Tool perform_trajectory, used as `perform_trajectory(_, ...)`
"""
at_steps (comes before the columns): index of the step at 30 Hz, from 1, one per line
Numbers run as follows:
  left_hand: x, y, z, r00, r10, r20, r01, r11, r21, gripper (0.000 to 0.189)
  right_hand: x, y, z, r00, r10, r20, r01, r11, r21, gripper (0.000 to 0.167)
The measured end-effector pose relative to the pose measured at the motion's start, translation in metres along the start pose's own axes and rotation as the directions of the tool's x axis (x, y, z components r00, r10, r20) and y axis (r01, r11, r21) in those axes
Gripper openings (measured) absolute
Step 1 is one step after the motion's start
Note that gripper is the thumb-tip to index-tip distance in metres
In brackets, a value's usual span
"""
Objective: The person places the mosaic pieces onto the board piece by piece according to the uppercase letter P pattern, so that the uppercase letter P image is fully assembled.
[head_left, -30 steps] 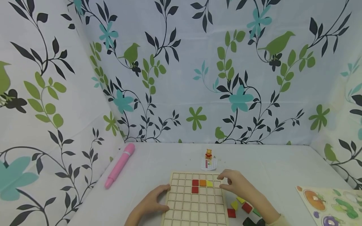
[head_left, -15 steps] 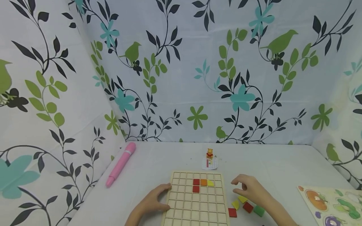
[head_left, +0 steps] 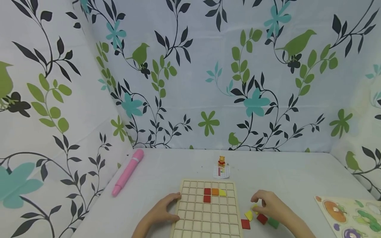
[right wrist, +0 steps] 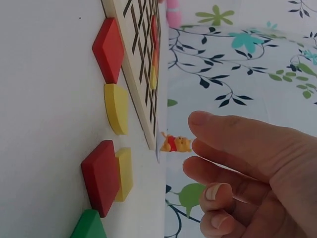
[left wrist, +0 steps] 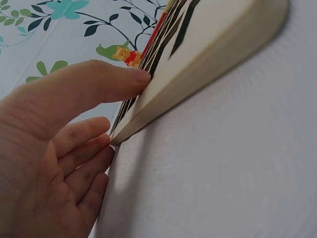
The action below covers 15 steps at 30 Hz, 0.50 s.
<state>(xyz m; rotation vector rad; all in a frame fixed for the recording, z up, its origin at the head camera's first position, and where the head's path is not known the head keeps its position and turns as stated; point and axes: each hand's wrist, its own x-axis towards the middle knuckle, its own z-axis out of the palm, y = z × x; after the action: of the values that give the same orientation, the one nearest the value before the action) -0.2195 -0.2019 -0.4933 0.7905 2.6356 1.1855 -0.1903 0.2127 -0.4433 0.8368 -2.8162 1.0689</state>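
Note:
A wooden grid board (head_left: 193,215) lies on the table, bearing two red tiles (head_left: 207,195), one orange tile (head_left: 215,191) and a yellow tile (head_left: 222,192). My left hand (head_left: 162,210) rests against the board's left edge, thumb and fingers spread; in the left wrist view the thumb touches the board's rim. To the right, my right hand (head_left: 271,205) hovers with loosely bent fingers and nothing in them. Beneath and beside it lie two loose red squares (right wrist: 101,178), two yellow pieces (right wrist: 117,109) and a green piece (head_left: 273,222). The hand partly covers one yellow piece in the head view.
Behind the board stands a small bear figure (head_left: 221,161) by a white card with a coloured grid (head_left: 221,171). A pink stick-shaped object (head_left: 127,173) lies at the left, and a vegetable picture board (head_left: 348,215) at the right. Patterned cloth (head_left: 190,82) surrounds the table.
My right hand has withdrawn from the board's right edge, moving rightward and down to above the loose pieces. My left hand has stayed at the board's left edge.

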Motion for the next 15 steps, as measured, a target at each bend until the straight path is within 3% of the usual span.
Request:
perform_trajectory(5,0.000,0.001,0.000,1.000,0.010,0.001,-0.010,1.000,0.004,0.072,-0.005,0.002,-0.001,0.995,0.084,0.046,-0.084,0.996,0.001,0.015)
perform_trajectory(15,0.000,0.002,0.000,1.000,-0.010,0.004,0.010,1.000,0.006,0.072,-0.013,0.011,-0.001,0.979,0.159,0.131,-0.159,0.987,-0.007,0.025)
